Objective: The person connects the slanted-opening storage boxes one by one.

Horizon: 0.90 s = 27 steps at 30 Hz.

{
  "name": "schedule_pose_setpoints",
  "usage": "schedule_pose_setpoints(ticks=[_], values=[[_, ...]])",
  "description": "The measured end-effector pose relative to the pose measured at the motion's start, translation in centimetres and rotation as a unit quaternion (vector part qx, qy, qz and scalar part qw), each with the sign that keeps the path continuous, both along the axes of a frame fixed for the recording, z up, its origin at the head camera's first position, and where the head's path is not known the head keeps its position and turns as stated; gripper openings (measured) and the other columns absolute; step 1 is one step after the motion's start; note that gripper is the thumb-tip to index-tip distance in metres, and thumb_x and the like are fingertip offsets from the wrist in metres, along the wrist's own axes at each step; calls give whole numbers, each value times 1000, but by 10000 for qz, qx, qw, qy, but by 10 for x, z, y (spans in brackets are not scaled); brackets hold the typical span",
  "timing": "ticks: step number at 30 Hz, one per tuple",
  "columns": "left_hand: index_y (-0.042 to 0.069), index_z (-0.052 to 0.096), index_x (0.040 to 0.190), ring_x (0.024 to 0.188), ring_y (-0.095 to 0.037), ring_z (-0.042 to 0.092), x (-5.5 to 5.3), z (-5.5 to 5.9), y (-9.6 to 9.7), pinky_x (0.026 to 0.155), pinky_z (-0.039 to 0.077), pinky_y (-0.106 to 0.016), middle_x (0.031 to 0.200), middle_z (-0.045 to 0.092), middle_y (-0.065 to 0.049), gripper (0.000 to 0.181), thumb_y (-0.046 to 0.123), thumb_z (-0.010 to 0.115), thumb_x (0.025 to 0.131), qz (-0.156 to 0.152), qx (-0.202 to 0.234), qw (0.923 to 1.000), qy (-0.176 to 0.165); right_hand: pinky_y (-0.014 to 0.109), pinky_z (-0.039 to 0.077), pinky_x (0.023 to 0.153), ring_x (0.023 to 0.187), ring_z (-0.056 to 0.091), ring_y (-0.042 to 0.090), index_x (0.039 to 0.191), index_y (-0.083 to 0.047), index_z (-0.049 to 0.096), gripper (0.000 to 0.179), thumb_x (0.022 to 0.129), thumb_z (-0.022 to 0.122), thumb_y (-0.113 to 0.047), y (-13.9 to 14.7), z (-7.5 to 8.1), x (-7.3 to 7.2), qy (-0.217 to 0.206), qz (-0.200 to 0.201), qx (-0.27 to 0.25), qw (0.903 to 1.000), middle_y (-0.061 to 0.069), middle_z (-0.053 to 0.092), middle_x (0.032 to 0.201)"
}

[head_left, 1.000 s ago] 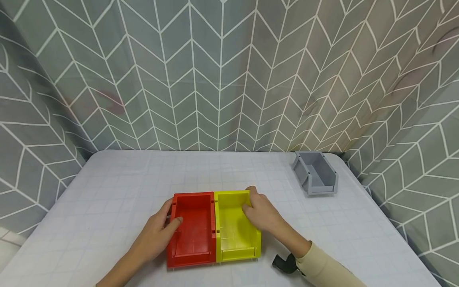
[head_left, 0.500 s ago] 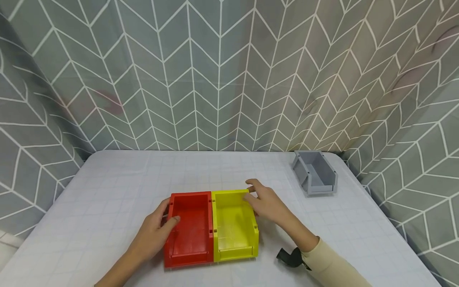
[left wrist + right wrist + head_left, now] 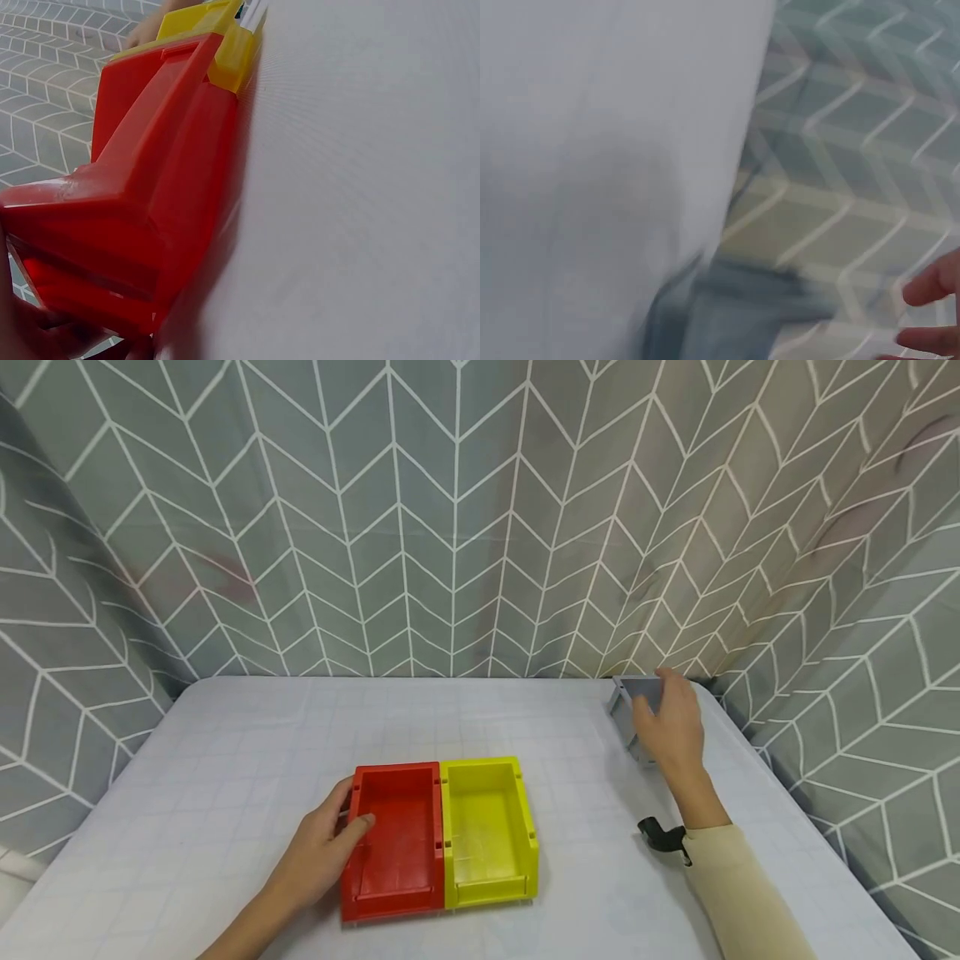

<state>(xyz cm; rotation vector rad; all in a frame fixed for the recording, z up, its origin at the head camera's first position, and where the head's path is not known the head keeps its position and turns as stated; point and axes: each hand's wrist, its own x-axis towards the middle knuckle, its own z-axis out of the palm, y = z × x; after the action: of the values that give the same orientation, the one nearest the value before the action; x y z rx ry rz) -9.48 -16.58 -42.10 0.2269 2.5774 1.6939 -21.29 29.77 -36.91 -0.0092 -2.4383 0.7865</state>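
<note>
A red plastic storage bin (image 3: 401,839) and a yellow storage bin (image 3: 489,831) stand side by side on the table, their walls joined. My left hand (image 3: 318,847) grips the red bin's left wall, thumb over the rim and fingers outside. The left wrist view shows the red bin (image 3: 150,187) close up, with the yellow bin (image 3: 232,56) beyond it. At the back right, my right hand (image 3: 672,731) is over a grey storage bin (image 3: 626,718) and hides much of it. In the blurred right wrist view, its fingers (image 3: 934,289) are spread, apart from the grey bin (image 3: 731,322).
A white cloth with a faint grid covers the table (image 3: 247,735). Patterned grey curtain (image 3: 450,527) hangs behind it and along both sides. A black wrist camera (image 3: 662,835) sits beside the right sleeve, above the tabletop.
My right hand has let go of the yellow bin and moved right and away to the grey bin. The left hand keeps its hold on the red bin, and both joined bins stay nearly in place.
</note>
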Motion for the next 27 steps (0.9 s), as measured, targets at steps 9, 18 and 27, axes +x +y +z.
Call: schedule_pose_setpoints(ticks=[9,18,27], values=[[10,41,155,112,-32,63,0,2,0,79,61,-34,138,59,-14,53,12,58,104,-19,-42,10000,41,72,29,110,141,28,62,155,13,28,64,101,49,-15,62,-20,-12,-1054,-581,-115,9927,40,29,156],[11,41,155,113,-33,64,-1,2,0,77,62,-35,139,59,-15,55,12,59,104,25,-39,9999,-91,67,44,98,122,51,60,147,12,43,55,105,46,-23,73,-32,-14,-1664,-638,-343,9834,43,50,137],[11,41,155,114,-34,64,0,2,-1,77,62,-36,140,59,-15,54,12,59,104,14,65,9999,-123,61,49,94,117,56,52,144,13,47,58,105,45,-29,76,-32,-11,-2056,-710,-726,9734,39,55,131]])
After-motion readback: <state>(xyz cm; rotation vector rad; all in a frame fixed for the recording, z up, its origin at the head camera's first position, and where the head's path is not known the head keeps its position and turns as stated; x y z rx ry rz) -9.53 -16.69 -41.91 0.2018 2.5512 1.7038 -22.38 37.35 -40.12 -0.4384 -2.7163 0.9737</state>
